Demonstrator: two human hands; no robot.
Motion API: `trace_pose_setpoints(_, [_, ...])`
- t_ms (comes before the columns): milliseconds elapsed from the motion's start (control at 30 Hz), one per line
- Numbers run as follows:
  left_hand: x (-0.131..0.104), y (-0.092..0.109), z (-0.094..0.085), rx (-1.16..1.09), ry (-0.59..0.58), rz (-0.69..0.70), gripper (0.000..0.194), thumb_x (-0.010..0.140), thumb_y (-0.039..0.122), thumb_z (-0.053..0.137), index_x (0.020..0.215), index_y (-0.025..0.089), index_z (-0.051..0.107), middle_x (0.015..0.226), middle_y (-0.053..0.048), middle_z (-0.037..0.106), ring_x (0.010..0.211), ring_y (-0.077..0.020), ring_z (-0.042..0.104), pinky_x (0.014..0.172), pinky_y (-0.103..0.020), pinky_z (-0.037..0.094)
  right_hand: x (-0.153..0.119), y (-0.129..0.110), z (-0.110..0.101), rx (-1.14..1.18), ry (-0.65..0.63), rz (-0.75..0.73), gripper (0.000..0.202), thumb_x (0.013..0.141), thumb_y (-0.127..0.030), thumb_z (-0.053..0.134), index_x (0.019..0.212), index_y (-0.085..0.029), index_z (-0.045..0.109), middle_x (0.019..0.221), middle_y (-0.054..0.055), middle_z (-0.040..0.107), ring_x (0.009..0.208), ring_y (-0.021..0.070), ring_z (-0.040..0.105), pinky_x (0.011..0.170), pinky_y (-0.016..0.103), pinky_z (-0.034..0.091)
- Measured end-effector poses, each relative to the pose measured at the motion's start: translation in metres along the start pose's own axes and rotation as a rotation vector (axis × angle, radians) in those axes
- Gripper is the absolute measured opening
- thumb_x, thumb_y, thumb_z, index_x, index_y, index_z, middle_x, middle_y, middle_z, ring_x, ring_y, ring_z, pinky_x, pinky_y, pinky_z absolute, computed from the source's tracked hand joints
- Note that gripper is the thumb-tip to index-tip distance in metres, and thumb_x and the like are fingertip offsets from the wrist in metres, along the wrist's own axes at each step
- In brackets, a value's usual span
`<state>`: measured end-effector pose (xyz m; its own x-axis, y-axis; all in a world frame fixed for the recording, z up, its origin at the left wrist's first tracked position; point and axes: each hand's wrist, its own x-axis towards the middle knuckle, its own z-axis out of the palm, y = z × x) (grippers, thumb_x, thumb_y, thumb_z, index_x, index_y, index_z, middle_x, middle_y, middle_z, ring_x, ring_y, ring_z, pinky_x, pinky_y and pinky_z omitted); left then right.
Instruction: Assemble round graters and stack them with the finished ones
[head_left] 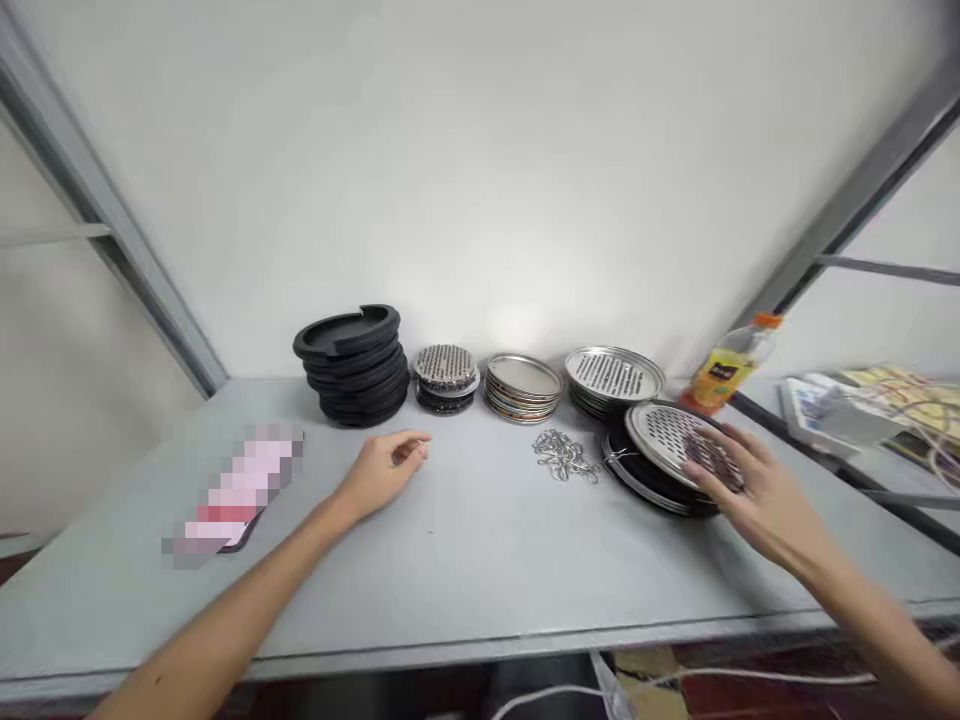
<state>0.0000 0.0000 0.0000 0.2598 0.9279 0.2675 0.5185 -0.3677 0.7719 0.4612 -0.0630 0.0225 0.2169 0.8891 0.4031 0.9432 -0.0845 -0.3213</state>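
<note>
My right hand (750, 490) grips a round perforated metal plate (667, 440), fingers spread over its right side and thumb across its face. Under the plate lies a stack of round black pieces with metal rims (645, 485), partly hidden by it. My left hand (386, 468) hovers low over the table or rests on it, loosely curled, with a gap between thumb and forefinger and nothing seen in it. Just left of the black stack is a small heap of silvery wire clips or chain (564, 457).
Along the wall stand black notched rings (356, 370), small perforated discs (445, 375), plain metal discs (523, 385) and larger perforated plates (613, 375), all stacked. An orange-capped bottle (724, 370) leans at right. A pixelated phone (236, 495) lies left on the grey table (465, 580).
</note>
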Motion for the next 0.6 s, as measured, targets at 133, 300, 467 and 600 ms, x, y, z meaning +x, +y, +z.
trace_pose_setpoints(133, [-0.003,0.002,-0.001,0.001,-0.004,0.001,0.03,0.088,0.037,0.055,0.104,0.017,0.068,0.084,-0.005,0.073,0.078,-0.0194,0.068,0.074,-0.031,0.053,0.0,-0.014,0.001,-0.043,0.019,0.006,0.08,0.069,-0.077,0.049,0.126,-0.021,0.057,0.138,0.014,0.049,0.121,0.0353,0.053,0.102,0.048,0.044])
trace_pose_setpoints(300, [-0.003,0.004,0.0,0.01,0.006,-0.001,0.028,0.087,0.038,0.055,0.1,0.017,0.07,0.085,-0.005,0.073,0.079,-0.0197,0.069,0.072,-0.03,0.054,-0.007,-0.011,0.002,-0.055,0.114,0.003,0.063,0.07,-0.074,0.053,0.114,-0.03,0.064,0.132,0.007,0.057,0.106,0.0324,0.063,0.079,0.043,0.054])
trace_pose_setpoints(467, [-0.003,0.004,0.0,0.025,0.009,0.004,0.028,0.088,0.039,0.055,0.097,0.017,0.071,0.085,-0.004,0.074,0.078,-0.0193,0.069,0.069,-0.029,0.054,-0.012,-0.01,0.007,0.035,0.208,0.008,0.053,0.068,-0.072,0.059,0.101,-0.032,0.071,0.124,0.004,0.064,0.094,0.0306,0.067,0.072,0.043,0.055])
trace_pose_setpoints(600, [-0.003,0.003,0.0,0.023,0.01,0.02,0.027,0.088,0.039,0.055,0.095,0.017,0.07,0.084,-0.004,0.074,0.077,-0.019,0.068,0.071,-0.029,0.054,-0.015,-0.013,0.013,0.098,0.302,-0.043,0.052,0.07,-0.071,0.058,0.099,-0.031,0.072,0.114,0.004,0.069,0.1,0.0298,0.066,0.075,0.043,0.055])
